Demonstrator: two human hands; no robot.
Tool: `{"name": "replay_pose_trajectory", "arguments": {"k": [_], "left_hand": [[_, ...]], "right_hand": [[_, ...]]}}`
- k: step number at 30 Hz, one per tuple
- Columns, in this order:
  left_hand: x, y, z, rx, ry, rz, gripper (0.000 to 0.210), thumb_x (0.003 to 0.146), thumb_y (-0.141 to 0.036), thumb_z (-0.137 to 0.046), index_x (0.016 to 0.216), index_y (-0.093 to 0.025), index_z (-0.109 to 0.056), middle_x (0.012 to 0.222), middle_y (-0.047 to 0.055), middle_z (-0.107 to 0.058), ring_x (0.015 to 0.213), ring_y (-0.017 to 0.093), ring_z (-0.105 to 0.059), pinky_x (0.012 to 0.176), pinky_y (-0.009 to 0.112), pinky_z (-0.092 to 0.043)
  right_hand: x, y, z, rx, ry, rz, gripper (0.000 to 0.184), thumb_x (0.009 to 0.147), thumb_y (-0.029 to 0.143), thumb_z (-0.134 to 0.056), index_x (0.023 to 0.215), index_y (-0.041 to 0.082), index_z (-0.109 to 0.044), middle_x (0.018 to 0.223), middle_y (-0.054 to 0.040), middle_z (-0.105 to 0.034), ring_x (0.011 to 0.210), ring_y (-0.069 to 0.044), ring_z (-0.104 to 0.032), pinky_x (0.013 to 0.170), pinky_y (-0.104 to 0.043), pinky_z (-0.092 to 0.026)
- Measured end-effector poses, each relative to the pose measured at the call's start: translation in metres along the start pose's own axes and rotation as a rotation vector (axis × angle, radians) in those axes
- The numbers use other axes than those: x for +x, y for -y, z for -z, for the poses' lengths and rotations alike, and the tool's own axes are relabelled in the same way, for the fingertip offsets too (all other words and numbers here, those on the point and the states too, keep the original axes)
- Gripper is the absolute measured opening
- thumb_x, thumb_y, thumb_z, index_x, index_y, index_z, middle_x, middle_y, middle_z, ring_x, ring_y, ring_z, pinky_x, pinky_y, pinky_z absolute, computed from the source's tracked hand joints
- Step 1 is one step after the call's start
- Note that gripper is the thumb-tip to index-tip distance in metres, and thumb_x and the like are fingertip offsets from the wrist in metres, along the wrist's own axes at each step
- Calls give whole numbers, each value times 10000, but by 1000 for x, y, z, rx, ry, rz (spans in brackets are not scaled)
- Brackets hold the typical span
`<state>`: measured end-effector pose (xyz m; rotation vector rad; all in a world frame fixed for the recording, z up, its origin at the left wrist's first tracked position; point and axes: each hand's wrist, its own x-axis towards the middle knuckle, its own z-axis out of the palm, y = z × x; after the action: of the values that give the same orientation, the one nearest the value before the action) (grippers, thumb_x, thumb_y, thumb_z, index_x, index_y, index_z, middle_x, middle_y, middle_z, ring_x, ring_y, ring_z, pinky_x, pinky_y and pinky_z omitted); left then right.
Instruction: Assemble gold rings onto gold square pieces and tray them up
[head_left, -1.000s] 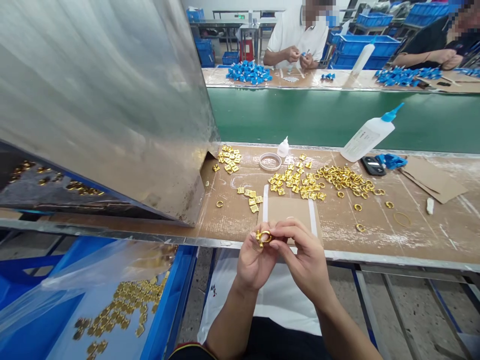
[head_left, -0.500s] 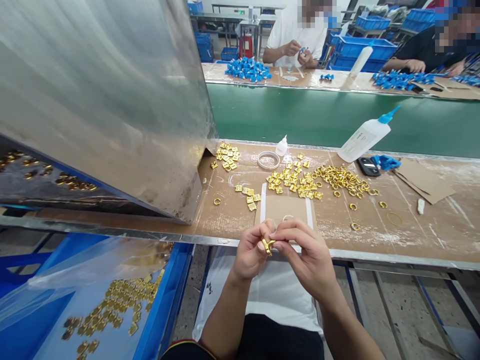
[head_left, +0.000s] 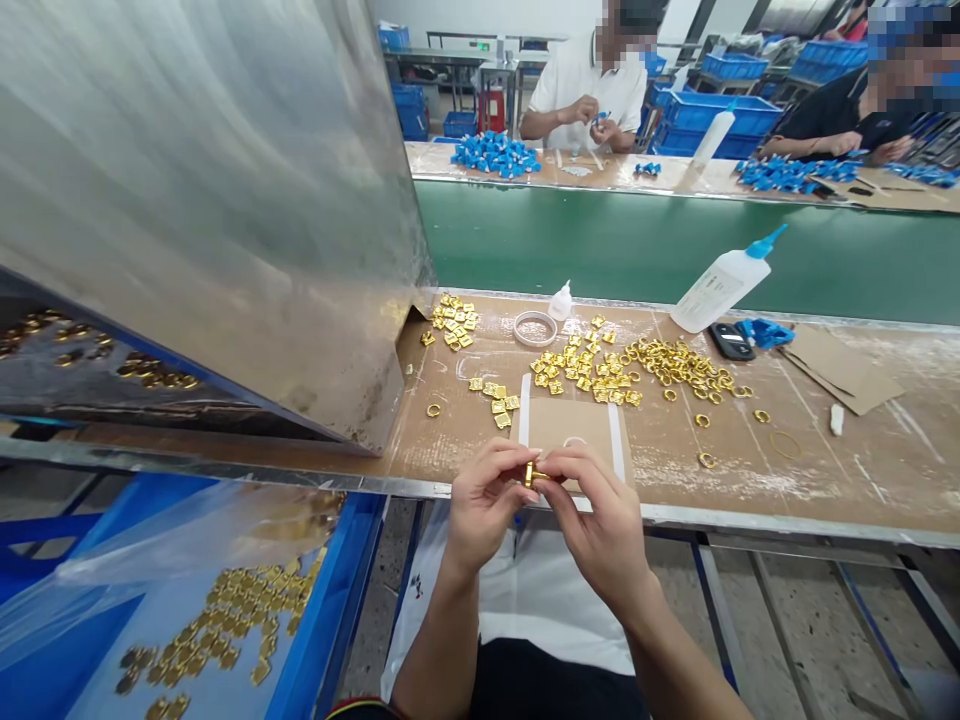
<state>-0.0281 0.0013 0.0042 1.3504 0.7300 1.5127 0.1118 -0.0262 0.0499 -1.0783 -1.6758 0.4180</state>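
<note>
A small shiny gold ring piece (head_left: 530,475) is held just above the bench's near edge. My left hand (head_left: 480,507) pinches its flat, square-looking end between thumb and fingertips. From the other side, my right hand (head_left: 601,517) pinches the narrower part, which looks like a ring band seen edge-on; the fingers partly hide it. Under and beyond my hands lies a cardboard pad (head_left: 566,425) with white tape strips. Farther off are square gold pieces (head_left: 581,365) in a loose heap, and gold rings (head_left: 682,365) piled to their right.
A metal housing (head_left: 225,200) rises at left. Beyond the pad are a tape roll (head_left: 535,328), a small white bottle (head_left: 560,301) and a large glue bottle (head_left: 720,290). A blue bin (head_left: 360,560) with gold pieces stands lower left. Two people work across the green belt (head_left: 600,235).
Both hands have shifted slightly left and the gold piece has been turned, its flat end now more upright. The grip stays on it. The camera view has tilted a little.
</note>
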Motion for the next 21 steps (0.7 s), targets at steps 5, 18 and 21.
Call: {"name": "replay_pose_trajectory", "arguments": {"k": [5,18,21], "left_hand": [[1,0,1,3,-6,-114,263,831,-366,-811,1078,-276,-804,904,42,-721,789,144,-674,624,203,-517],[-6,-5,-9,191,-75,-130,193,949,-356,-666,1054,-244,-784,910,61,-739,787,180,-674,678,258,-517],[-9,-4,-11,190,-87,-98,254,950,-425,-652,1025,-220,-782,894,75,-728,807,199,-670,703,278,-525]], "right_hand": [[-2,1,-3,32,-20,-8,211,932,36,-631,1010,226,-679,901,-32,-729,820,-152,-716,740,-240,-599],[-8,1,-8,13,-133,-79,178,949,126,-640,906,257,-753,851,-36,-800,782,-200,-769,709,-312,-643],[-9,1,-10,27,-170,-94,164,945,142,-654,900,258,-762,853,-36,-807,780,-199,-770,712,-312,-643]]}}
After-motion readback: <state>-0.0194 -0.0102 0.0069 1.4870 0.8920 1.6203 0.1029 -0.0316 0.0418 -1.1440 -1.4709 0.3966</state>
